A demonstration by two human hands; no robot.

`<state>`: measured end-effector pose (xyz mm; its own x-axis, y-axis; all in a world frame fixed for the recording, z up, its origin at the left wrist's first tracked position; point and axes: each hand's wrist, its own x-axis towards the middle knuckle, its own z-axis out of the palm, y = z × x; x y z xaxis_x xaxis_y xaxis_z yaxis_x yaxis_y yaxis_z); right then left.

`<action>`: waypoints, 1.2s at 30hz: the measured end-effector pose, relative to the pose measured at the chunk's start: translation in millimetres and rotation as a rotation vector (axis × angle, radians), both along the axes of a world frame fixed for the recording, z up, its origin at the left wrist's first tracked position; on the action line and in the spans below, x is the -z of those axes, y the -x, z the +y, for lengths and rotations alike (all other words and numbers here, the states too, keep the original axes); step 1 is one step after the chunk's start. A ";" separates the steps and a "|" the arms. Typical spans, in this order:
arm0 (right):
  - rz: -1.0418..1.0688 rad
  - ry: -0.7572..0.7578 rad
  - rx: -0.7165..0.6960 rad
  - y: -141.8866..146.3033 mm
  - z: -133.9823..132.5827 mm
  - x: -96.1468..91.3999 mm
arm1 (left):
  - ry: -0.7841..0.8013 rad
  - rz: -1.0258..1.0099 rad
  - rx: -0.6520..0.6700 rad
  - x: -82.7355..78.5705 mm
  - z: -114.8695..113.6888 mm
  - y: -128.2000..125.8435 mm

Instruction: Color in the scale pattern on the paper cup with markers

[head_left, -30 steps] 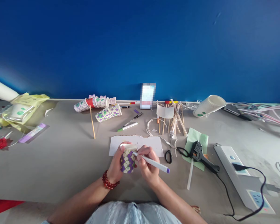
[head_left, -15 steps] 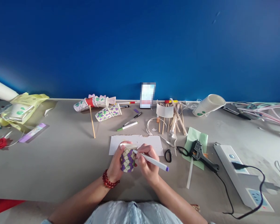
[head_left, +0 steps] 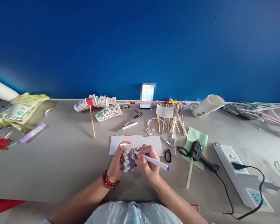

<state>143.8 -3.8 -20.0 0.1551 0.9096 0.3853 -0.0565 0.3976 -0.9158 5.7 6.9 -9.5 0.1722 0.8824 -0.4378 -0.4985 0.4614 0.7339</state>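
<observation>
My left hand [head_left: 116, 160] is wrapped around a paper cup [head_left: 128, 161] covered in a scale pattern, some scales coloured purple. Its fingers go behind the cup, and the white rim faces up. Between the thumb and fingers of my right hand [head_left: 149, 161] is a white marker [head_left: 155, 161] with a purple end. The marker's tip is at the cup's right side, near the rim; whether it touches cannot be made out. Under and behind the hands lies a white paper sheet [head_left: 149, 141] with a torn far edge.
Decorated cups [head_left: 104, 115] lie at the back left, near a wooden stick [head_left: 92, 121]. A phone [head_left: 147, 95] leans on the blue wall. To the right are scissors [head_left: 168, 155], a glue gun [head_left: 198, 152], a power strip [head_left: 238, 177] and stacked cups [head_left: 208, 105].
My right hand and the marker have shifted very slightly to the right, the tip moving toward the cup's edge. The left hand and cup look the same.
</observation>
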 end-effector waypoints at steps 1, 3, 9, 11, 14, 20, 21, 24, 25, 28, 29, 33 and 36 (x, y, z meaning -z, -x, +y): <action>0.005 -0.003 -0.002 0.2 0.1 -0.2 | -0.002 0.000 0.007 0.2 0.2 0.1; 0.015 -0.008 -0.005 0.8 0.2 -0.6 | -0.006 -0.001 0.004 0.6 0.5 0.2; 0.026 -0.005 -0.010 0.5 0.3 -0.8 | 0.010 0.008 -0.006 -1.2 0.1 0.4; 0.037 -0.008 -0.009 0.1 0.4 0.0 | 0.010 0.003 0.000 -2.0 -0.1 0.3; 0.046 0.008 -0.004 -0.2 0.6 1.0 | 0.012 -0.002 -0.010 -2.0 0.0 0.0; 0.044 -0.001 -0.013 0.0 0.4 -0.4 | 0.006 0.006 -0.014 -1.5 0.9 -0.5; 0.045 0.002 -0.013 0.0 0.4 -0.4 | 0.004 0.007 -0.019 -1.6 0.9 -0.5; 0.042 0.007 -0.013 -0.2 0.2 1.0 | -0.007 0.011 -0.026 -1.7 0.4 -0.3; 0.041 0.002 -0.016 -0.3 0.1 1.7 | -0.009 0.011 -0.020 -1.5 0.3 -0.2; 0.053 -0.007 -0.029 -0.3 -0.1 2.6 | -0.008 0.002 0.001 -0.2 0.6 0.0; 0.055 -0.007 -0.029 -0.3 -0.2 2.5 | -0.007 0.000 -0.001 0.2 0.8 0.0; 0.053 -0.012 -0.025 0.0 -0.4 1.5 | 0.009 0.008 -0.005 0.1 1.5 -0.1; 0.054 -0.019 -0.019 0.2 -0.3 1.3 | 0.021 0.005 0.011 -0.8 1.4 0.1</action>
<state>143.6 -4.1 -21.3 0.1589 0.9054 0.3938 -0.1137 0.4130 -0.9036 5.6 8.4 -8.7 0.1793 0.8711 -0.4571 -0.4899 0.4820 0.7264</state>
